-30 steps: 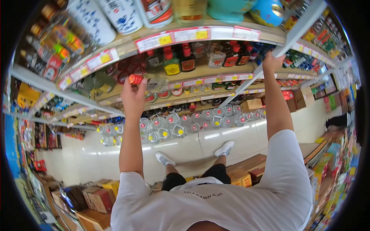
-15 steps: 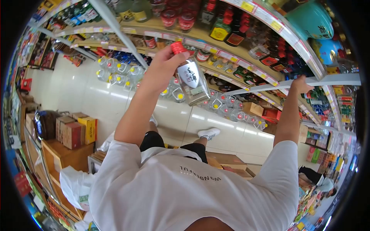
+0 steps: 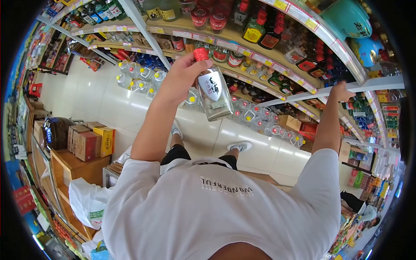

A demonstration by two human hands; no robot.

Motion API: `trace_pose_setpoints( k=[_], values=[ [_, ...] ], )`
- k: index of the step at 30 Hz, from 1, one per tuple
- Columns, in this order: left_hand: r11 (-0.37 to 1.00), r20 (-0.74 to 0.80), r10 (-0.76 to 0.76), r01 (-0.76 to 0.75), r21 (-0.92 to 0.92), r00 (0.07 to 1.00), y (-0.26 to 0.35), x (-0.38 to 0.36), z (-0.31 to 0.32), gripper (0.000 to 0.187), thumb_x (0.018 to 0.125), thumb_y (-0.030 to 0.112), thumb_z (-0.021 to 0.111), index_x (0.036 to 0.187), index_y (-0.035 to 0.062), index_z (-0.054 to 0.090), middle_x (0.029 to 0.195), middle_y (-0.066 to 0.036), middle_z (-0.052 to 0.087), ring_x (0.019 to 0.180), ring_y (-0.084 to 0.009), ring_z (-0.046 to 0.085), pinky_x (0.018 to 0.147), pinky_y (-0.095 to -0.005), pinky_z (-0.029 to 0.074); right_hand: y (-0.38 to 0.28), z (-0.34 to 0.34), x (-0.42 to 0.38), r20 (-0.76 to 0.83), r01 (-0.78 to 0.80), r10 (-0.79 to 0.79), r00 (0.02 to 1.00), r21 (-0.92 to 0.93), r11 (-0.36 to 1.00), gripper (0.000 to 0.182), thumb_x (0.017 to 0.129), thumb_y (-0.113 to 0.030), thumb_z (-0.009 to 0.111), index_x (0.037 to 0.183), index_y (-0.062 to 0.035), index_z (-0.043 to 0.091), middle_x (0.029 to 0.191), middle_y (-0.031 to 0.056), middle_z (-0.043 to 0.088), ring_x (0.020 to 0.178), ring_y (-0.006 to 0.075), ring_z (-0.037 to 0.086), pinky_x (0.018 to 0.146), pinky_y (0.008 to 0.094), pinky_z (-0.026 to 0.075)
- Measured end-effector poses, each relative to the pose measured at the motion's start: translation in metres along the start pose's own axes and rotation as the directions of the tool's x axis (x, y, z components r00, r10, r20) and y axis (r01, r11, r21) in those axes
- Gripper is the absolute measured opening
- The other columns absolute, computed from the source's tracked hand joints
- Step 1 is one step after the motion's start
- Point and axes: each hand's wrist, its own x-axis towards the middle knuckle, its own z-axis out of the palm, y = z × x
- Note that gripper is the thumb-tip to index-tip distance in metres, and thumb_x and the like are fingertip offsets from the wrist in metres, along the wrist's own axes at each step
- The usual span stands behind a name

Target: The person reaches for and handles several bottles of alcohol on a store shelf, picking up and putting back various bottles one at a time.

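Observation:
My left hand point(image 3: 184, 76) is closed round the neck of a clear glass bottle point(image 3: 215, 97), just below its red cap point(image 3: 201, 54). The bottle tilts slightly, its white label with dark characters facing the camera, in front of the shelves. At the right, my right hand point(image 3: 341, 92) grips the grey metal shelf post point(image 3: 381, 85), thumb side toward the right; some of its fingers are hidden. Red-capped dark bottles point(image 3: 318, 54) stand on the shelf above and left of that hand.
Large clear jugs point(image 3: 268, 123) line the floor beneath the shelves. Cartons point(image 3: 86, 143) sit on a wooden cabinet point(image 3: 80, 167) at left, near a white plastic bag point(image 3: 86, 199). A person point(image 3: 366, 212) is at far right. My feet are on pale tiles.
The bottle has turned so its label faces the camera more squarely. The view has shifted slightly, and my feet show in different places. My right hand stays at the post.

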Motion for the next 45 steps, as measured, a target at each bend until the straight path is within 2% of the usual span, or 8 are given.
trace_pose_setpoints(
  k=[4,7,9,13,16,25,28,45],
  values=[
    [0.999,-0.005,0.042,-0.042,-0.008,0.999,-0.005,0.001,0.002,0.020,0.089,0.016,0.065,0.105,0.0045,0.062,0.088,0.000,0.061,0.078,-0.0091,0.057,0.068,-0.0252,0.046,-0.001,0.000,0.000,0.012,0.020,-0.020,1.000,0.009,1.000,0.060,0.069,-0.023,0.069,0.115,0.0057,0.044,0.102,0.0281,0.064,0.093,0.0450,0.064,0.084,0.0517,0.051],
    [0.996,-0.020,0.091,-0.091,0.003,0.996,-0.009,0.004,0.007,0.016,0.088,0.020,0.065,0.097,0.0068,0.061,0.078,0.000,0.061,0.061,-0.0082,0.059,0.046,-0.0244,0.048,0.005,0.002,0.004,0.001,0.026,-0.026,1.000,0.019,0.999,0.060,0.068,-0.023,0.070,0.114,0.0060,0.045,0.099,0.0272,0.065,0.093,0.0447,0.064,0.085,0.0509,0.051],
    [0.995,-0.018,0.095,-0.095,0.023,0.995,-0.009,0.003,0.010,0.016,0.088,0.020,0.066,0.097,0.0071,0.061,0.078,0.001,0.061,0.063,-0.0075,0.058,0.048,-0.0240,0.047,0.012,0.006,0.008,-0.020,0.044,-0.043,0.999,0.033,0.999,0.059,0.066,-0.025,0.071,0.110,0.0069,0.046,0.094,0.0263,0.066,0.091,0.0447,0.064,0.085,0.0504,0.051],
    [0.995,-0.025,0.095,-0.094,0.019,0.995,-0.014,0.000,0.008,0.016,0.087,0.020,0.066,0.096,0.0076,0.061,0.079,0.002,0.061,0.066,-0.0059,0.057,0.053,-0.0229,0.045,0.009,0.003,0.006,-0.007,0.038,-0.038,0.999,0.023,0.999,0.058,0.066,-0.025,0.070,0.108,0.0064,0.045,0.096,0.0274,0.065,0.091,0.0457,0.064,0.085,0.0507,0.050],
    [0.999,-0.019,0.049,-0.049,0.025,0.999,-0.016,-0.005,0.004,0.019,0.090,0.017,0.064,0.105,0.0047,0.061,0.091,-0.001,0.063,0.083,-0.0098,0.060,0.071,-0.0254,0.048,0.011,0.003,0.007,0.015,0.029,-0.029,0.999,0.002,1.000,0.059,0.066,-0.026,0.070,0.109,0.0064,0.045,0.098,0.0282,0.064,0.092,0.0458,0.063,0.085,0.0513,0.050],
    [0.999,-0.012,0.026,-0.026,0.038,1.000,-0.018,-0.007,0.005,0.019,0.090,0.017,0.064,0.104,0.0052,0.061,0.091,-0.001,0.062,0.083,-0.0100,0.060,0.071,-0.0259,0.048,0.010,0.003,0.007,0.019,0.015,-0.015,1.000,0.017,1.000,0.061,0.067,-0.026,0.071,0.112,0.0057,0.044,0.100,0.0290,0.063,0.094,0.0470,0.062,0.086,0.0514,0.049],
    [0.998,-0.055,0.056,-0.054,0.032,0.997,-0.018,-0.008,0.014,0.019,0.087,0.020,0.066,0.100,0.0063,0.063,0.081,0.002,0.062,0.067,-0.0056,0.055,0.053,-0.0226,0.040,0.009,0.002,0.006,0.009,0.023,-0.023,1.000,0.042,0.999,0.061,0.067,-0.025,0.072,0.112,0.0058,0.044,0.100,0.0288,0.064,0.094,0.0471,0.062,0.087,0.0510,0.048],
    [0.999,0.001,0.011,-0.011,0.039,1.000,-0.025,0.013,0.028,0.019,0.088,0.020,0.067,0.103,0.0085,0.062,0.085,0.002,0.063,0.074,-0.0071,0.060,0.061,-0.0242,0.045,0.003,-0.005,0.003,0.063,-0.001,-0.006,0.998,0.113,0.994,0.056,0.071,-0.022,0.072,0.114,0.0018,0.045,0.103,0.0252,0.064,0.096,0.0429,0.063,0.086,0.0493,0.047]
  ],
)
